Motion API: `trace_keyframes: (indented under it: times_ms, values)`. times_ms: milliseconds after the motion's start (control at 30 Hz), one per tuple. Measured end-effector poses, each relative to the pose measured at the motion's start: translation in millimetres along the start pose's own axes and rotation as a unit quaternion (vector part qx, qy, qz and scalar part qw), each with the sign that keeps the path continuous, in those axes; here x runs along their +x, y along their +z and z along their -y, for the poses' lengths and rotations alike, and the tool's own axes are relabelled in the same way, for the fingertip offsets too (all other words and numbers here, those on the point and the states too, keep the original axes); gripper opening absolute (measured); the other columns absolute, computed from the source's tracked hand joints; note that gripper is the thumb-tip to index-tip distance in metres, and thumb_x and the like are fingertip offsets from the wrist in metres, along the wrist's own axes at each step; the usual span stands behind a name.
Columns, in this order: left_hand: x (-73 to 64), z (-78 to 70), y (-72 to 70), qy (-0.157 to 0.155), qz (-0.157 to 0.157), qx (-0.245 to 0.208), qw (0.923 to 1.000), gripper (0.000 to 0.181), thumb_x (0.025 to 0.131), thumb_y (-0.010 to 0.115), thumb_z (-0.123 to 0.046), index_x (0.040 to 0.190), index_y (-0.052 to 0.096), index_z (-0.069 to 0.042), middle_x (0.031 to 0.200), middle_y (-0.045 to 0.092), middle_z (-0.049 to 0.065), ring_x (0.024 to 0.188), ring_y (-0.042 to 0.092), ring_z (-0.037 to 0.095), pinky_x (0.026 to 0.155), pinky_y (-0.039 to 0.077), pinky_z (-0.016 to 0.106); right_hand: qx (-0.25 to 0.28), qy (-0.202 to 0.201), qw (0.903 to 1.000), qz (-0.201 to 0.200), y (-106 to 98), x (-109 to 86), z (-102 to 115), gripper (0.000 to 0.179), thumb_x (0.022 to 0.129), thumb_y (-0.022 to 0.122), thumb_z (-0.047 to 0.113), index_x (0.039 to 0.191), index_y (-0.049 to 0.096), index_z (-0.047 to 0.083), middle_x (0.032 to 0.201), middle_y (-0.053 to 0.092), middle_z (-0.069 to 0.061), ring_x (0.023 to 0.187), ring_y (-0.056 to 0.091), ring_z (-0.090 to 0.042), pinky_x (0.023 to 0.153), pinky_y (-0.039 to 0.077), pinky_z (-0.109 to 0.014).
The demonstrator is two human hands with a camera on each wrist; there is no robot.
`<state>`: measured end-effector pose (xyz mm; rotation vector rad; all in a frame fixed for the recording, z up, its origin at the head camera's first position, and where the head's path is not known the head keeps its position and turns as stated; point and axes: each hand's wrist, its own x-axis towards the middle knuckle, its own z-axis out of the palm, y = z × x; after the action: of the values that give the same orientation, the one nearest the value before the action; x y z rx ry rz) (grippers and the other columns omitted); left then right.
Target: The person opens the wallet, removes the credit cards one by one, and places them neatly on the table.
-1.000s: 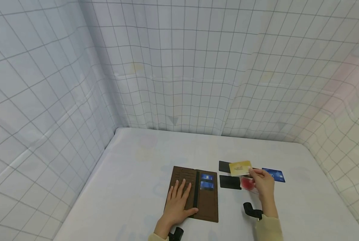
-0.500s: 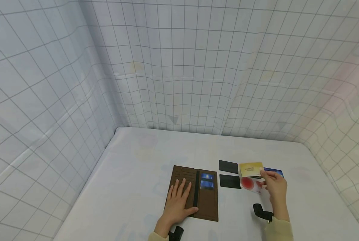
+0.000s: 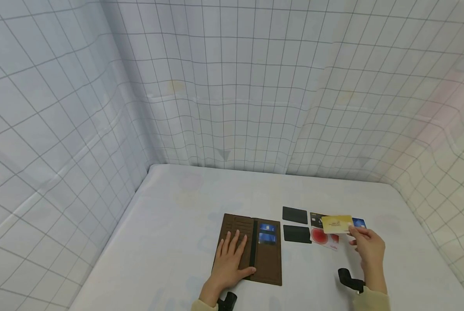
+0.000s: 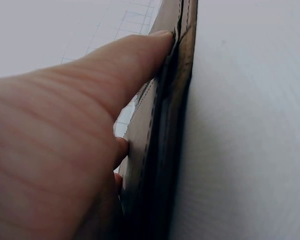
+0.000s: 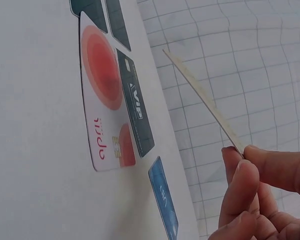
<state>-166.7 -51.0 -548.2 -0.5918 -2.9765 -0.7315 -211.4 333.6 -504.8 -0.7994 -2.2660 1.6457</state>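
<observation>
My left hand [image 3: 229,263] lies with spread fingers on the left half of an open brown wallet [image 3: 268,268]. Its thumb reaches across the dark centre strap, and the left wrist view shows the thumb on the wallet's edge. Two blue cards [image 3: 267,238] sit in slots of the wallet's right half. My right hand [image 3: 370,246] pinches a yellow card [image 3: 336,224] by its right end between thumb and fingers. In the right wrist view the yellow card [image 5: 205,102] shows edge-on, raised above the cards on the table.
Two plain black cards [image 3: 297,233] lie right of the wallet. Beside them are a white card with red circles [image 5: 101,65], a dark VIP card [image 5: 136,102] and a blue card [image 5: 163,197]. A gridded white curtain [image 3: 255,86] surrounds the white table [image 3: 170,224].
My right hand has moved to the right with the yellow card, passing over the row of cards. The dark VIP card now shows partly. My left hand has stayed in place.
</observation>
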Motion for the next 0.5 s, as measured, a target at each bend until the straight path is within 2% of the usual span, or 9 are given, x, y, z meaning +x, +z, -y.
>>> trace_keyframes:
  times_ms: [267, 500]
  values:
    - [-0.5, 1.3, 2.4, 0.005, -0.005, -0.014, 0.9999, 0.088, 0.084, 0.062, -0.056, 0.149, 0.03, -0.007, 0.154, 0.018, 0.019, 0.14, 0.01, 0.041, 0.11, 0.009, 0.057, -0.009, 0.016, 0.9997, -0.014, -13.1, 0.8, -5.4, 0.047, 0.09, 0.064, 0.037, 0.111, 0.057, -0.004, 0.066, 0.065, 0.014, 0.054, 0.057, -0.007, 0.049, 0.045, -0.026]
    - [0.3, 0.9, 2.6, -0.005, 0.003, -0.012, 0.9999, 0.089, 0.083, 0.063, -0.057, 0.15, 0.028, -0.009, 0.155, 0.016, 0.016, 0.141, 0.007, 0.038, 0.111, 0.006, 0.055, -0.018, 0.033, 0.9991, -0.021, -23.0, 1.5, -10.9, 0.052, 0.09, 0.063, 0.038, 0.114, 0.055, -0.007, 0.066, 0.064, 0.013, 0.054, 0.057, -0.008, 0.048, 0.045, -0.027]
